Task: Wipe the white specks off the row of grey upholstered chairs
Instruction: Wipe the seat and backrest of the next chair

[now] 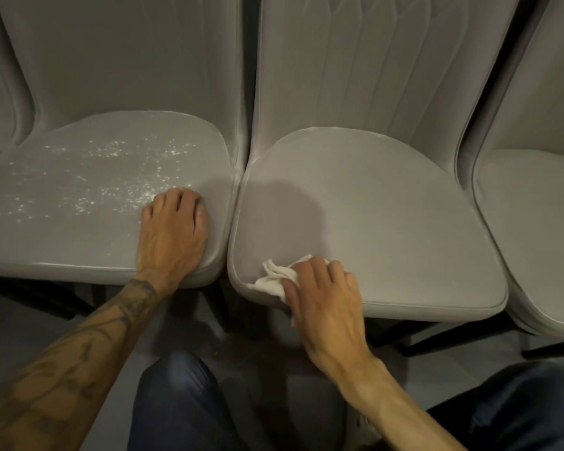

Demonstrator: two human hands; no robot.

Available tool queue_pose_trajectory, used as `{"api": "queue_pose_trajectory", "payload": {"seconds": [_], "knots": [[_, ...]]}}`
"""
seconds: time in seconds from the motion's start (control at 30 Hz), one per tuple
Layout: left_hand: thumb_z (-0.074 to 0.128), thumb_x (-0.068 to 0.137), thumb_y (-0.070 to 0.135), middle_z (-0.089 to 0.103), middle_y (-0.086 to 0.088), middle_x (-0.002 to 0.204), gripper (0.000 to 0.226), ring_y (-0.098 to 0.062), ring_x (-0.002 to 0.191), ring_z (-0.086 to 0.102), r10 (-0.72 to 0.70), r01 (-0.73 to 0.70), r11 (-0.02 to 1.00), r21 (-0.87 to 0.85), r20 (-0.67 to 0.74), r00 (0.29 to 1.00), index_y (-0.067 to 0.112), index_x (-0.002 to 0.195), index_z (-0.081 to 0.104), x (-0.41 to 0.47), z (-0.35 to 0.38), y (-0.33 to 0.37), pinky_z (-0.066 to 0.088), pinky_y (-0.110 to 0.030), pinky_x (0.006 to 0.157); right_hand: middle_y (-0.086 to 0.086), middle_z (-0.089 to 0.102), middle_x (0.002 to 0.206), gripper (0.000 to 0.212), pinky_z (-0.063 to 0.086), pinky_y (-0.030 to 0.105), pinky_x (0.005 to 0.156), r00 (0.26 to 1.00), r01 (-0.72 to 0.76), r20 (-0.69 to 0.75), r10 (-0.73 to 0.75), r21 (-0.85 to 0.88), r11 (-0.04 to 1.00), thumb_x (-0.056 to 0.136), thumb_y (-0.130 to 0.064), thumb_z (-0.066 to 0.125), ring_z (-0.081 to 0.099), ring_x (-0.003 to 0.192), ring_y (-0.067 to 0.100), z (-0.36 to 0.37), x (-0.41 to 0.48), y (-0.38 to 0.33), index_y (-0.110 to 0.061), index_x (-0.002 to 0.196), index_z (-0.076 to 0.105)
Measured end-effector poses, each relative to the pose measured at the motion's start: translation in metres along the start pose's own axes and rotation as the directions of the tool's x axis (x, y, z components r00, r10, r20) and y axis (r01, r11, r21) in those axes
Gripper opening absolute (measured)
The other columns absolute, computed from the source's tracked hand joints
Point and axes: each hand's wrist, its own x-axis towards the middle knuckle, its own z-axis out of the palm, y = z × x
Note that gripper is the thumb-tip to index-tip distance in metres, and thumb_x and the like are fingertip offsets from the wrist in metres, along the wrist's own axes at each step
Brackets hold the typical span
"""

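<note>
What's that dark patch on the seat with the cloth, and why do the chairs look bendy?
Head view: the patch is a soft shadow on the seat, above the right hand and cloth; head view again: the wide-angle lens tilts the far-right chair outward.

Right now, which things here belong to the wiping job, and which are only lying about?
Job:
white cloth in the right hand
white specks on the speckled grey seat
plain grey seat under the cloth
left hand resting on the speckled seat

Not the job:
grey floor
dark trousers
</note>
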Motion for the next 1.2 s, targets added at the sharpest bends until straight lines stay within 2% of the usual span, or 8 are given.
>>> {"api": "queue_pose_trajectory", "payload": {"seconds": [0.2,0.33,0.5,0.63,0.73,0.87,0.97,1.2], "knots": [[0.045,0.107,0.025,0.058,-0.015,0.118,0.022,-0.036,0.107,0.052,0.011,-0.011,1.0,0.016,0.007,1.0,0.011,0.121,0.056,0.001,0.002,-0.001,0.041,-0.053,0.094,0.003,0.057,0.099,0.034,0.035,0.04,0.073,0.996,-0.085,-0.012,0.084,-0.019,0.996,0.106,-0.048,0.036,0.047,0.085,0.025,0.019,0.018,-0.055,-0.021,0.099,0.055],[0.047,0.107,0.023,0.057,-0.017,0.116,0.019,-0.039,0.105,0.051,0.031,-0.031,0.999,0.025,-0.01,0.999,0.011,0.119,0.054,0.001,0.003,-0.003,0.041,-0.056,0.091,0.002,0.056,0.095,0.028,0.034,0.041,0.069,0.998,-0.038,-0.047,0.033,-0.115,0.993,0.105,-0.047,0.043,0.049,0.083,0.027,0.009,0.006,-0.014,-0.024,0.096,0.054],[0.049,0.106,0.02,0.056,-0.02,0.114,0.017,-0.041,0.103,0.05,0.033,-0.032,0.999,0.023,-0.026,0.999,0.009,0.118,0.055,-0.001,0.002,0.0,0.04,-0.057,0.089,0.003,0.056,0.093,0.029,0.032,0.043,0.068,0.974,-0.212,-0.11,0.198,-0.128,0.969,0.105,-0.045,0.043,0.048,0.083,0.028,0.006,0.001,0.005,-0.022,0.093,0.056],[0.046,0.107,0.021,0.056,-0.021,0.117,0.022,-0.042,0.106,0.051,0.03,-0.03,0.999,0.013,-0.002,1.0,0.006,0.12,0.056,-0.001,0.001,0.0,0.04,-0.057,0.093,0.003,0.053,0.098,0.031,0.032,0.041,0.073,0.994,-0.096,-0.048,0.095,-0.015,0.995,0.107,-0.046,0.037,0.045,0.086,0.026,0.029,0.014,-0.061,-0.021,0.099,0.054],[0.047,0.107,0.02,0.056,-0.022,0.115,0.021,-0.042,0.104,0.052,0.033,-0.032,0.999,0.029,-0.024,0.999,0.006,0.119,0.056,-0.001,0.001,0.001,0.04,-0.057,0.091,0.003,0.054,0.095,0.029,0.033,0.042,0.071,0.996,-0.033,-0.082,0.029,-0.051,0.998,0.105,-0.047,0.04,0.046,0.084,0.027,0.027,0.011,-0.044,-0.022,0.096,0.052],[0.046,0.107,0.022,0.056,-0.021,0.114,0.022,-0.041,0.103,0.052,0.028,-0.026,0.998,0.061,-0.037,0.999,0.006,0.119,0.057,-0.001,0.0,0.002,0.04,-0.054,0.089,0.001,0.053,0.091,0.029,0.029,0.042,0.067,0.981,-0.135,-0.154,0.121,-0.083,0.987,0.105,-0.045,0.044,0.045,0.081,0.027,0.013,-0.008,0.009,-0.023,0.089,0.052],[0.045,0.107,0.023,0.056,-0.021,0.114,0.023,-0.04,0.103,0.052,0.034,-0.031,0.997,0.066,-0.04,0.999,0.006,0.118,0.057,-0.002,0.001,0.002,0.04,-0.053,0.089,0.003,0.054,0.089,0.029,0.031,0.042,0.068,0.968,-0.219,-0.153,0.198,-0.135,0.966,0.104,-0.044,0.045,0.046,0.08,0.029,0.021,0.003,-0.02,-0.021,0.089,0.053],[0.038,0.107,0.03,0.057,-0.017,0.114,0.029,-0.036,0.103,0.05,0.111,-0.113,0.993,-0.039,-0.065,0.992,0.01,0.111,0.057,-0.013,-0.002,0.026,0.036,-0.049,0.09,0.002,0.055,0.091,0.031,0.032,0.042,0.067,0.992,-0.076,-0.111,0.062,-0.131,0.988,0.105,-0.048,0.041,0.048,0.081,0.027,0.018,0.003,-0.02,-0.022,0.092,0.053]]}}
